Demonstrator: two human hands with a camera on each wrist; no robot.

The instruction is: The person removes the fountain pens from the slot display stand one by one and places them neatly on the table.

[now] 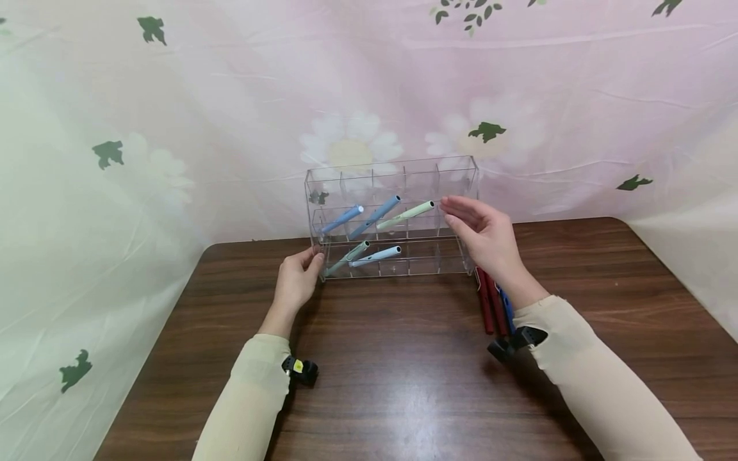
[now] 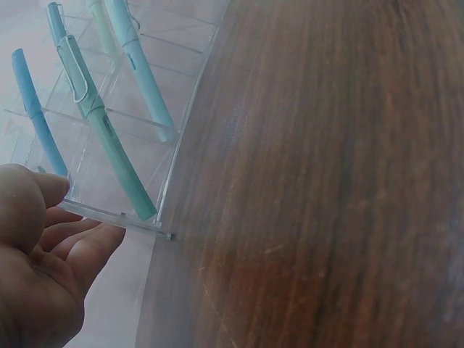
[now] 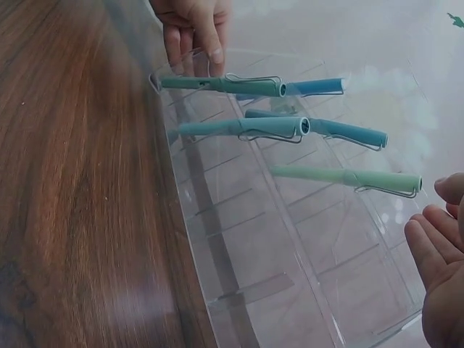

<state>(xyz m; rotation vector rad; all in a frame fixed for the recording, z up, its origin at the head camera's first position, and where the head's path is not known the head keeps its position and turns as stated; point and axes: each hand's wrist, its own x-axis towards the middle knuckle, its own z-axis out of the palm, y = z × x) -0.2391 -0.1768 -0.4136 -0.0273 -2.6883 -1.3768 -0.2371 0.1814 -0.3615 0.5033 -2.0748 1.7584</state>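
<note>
A clear plastic pen organizer (image 1: 423, 275) stands at the table's back edge. My left hand (image 1: 296, 276) grips its left side wall, thumb in front and fingers behind in the left wrist view. Leaning in the upper tier are a blue pen (image 1: 342, 219), a grey-blue pen (image 1: 375, 218) and a pale green pen (image 1: 406, 215). Lower down lean a green pen (image 2: 109, 141) and a light blue pen (image 1: 376, 256). My right hand (image 1: 487, 237) holds nothing; its fingers extend just beyond the pale green pen's capped end.
Dark red pens (image 1: 485, 307) and a blue pen (image 1: 507, 308) lie on the wooden table (image 1: 392, 358), partly under my right forearm. A flowered cloth (image 1: 242, 128) hangs right behind the organizer and along both sides.
</note>
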